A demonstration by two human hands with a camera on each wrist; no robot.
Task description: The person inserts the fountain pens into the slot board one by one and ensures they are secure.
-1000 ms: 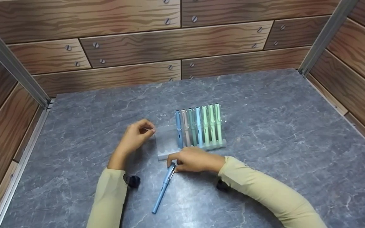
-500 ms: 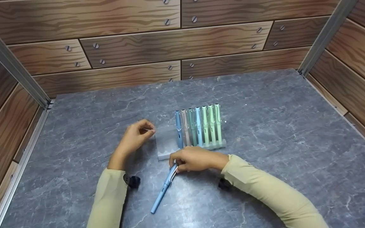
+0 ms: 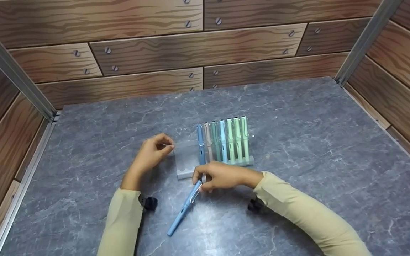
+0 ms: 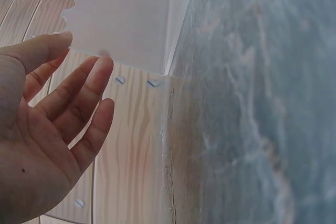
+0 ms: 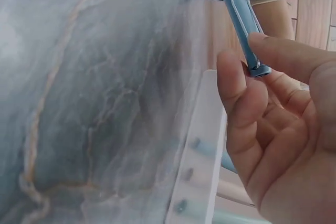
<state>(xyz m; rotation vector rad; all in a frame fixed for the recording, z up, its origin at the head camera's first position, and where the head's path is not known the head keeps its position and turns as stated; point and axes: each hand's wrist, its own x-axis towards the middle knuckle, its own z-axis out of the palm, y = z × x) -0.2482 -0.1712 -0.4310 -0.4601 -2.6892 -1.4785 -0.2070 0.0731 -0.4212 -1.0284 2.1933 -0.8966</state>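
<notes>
My right hand (image 3: 222,176) pinches a blue fountain pen (image 3: 184,209) by its cap end, thumb beside the silver clip. The pen slants toward me in front of a clear pen stand (image 3: 187,160); its cap end and clip show closely in the right wrist view. Several capped pens stand in a row on the stand: a darker blue pen (image 3: 200,142), a greyish pen (image 3: 208,142), green ones and a light blue pen (image 3: 223,142). At the stand's left edge, my left hand (image 3: 153,151) pinches the clear panel (image 4: 121,19) between thumb and index finger, other fingers loosely bent.
The stand's left part holds no pens, and its notched front lip (image 3: 187,174) lies just behind my right hand. Grey marbled tabletop (image 3: 315,142) surrounds it. Wood-patterned walls (image 3: 148,53) rise at the back and both sides.
My right hand has shifted slightly right and away from me, carrying the blue pen's cap end; the pen's lower end has swung a little left and up. The left hand has stayed put.
</notes>
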